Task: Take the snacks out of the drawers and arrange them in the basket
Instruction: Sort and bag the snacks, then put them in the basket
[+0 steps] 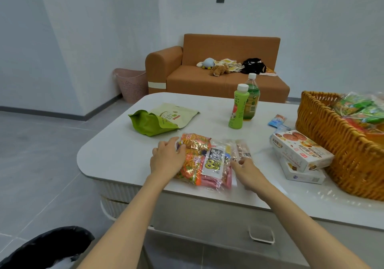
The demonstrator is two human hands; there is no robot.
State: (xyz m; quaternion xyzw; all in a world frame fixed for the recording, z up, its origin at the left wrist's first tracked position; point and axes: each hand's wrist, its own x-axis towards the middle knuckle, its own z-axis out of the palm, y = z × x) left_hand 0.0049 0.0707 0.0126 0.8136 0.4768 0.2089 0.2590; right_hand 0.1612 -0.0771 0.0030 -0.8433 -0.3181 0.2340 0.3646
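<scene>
So both hands are on the clear plastic bag of orange and pink snack packets (199, 162), which lies flat near the front edge of the white rounded table (116, 144). The left hand (167, 157) has its fingers curled round the bag's left side, and the right hand (248, 172) pinches the wrap on the right. The brown woven wicker basket (336, 150) sits off to the right with green packets (361, 106) inside, and two stacked white cookie boxes (299, 152) are just beside it.

white table (116, 150) | green bag (160, 121) lying far left | light green bottle (236, 111) and dark green bottle (250, 100) standing side by side | clear bag of snacks (207, 160) near front edge | blue packs (277, 121), lower box (301, 175) under top box (299, 150), basket (336, 148) on right
</scene>
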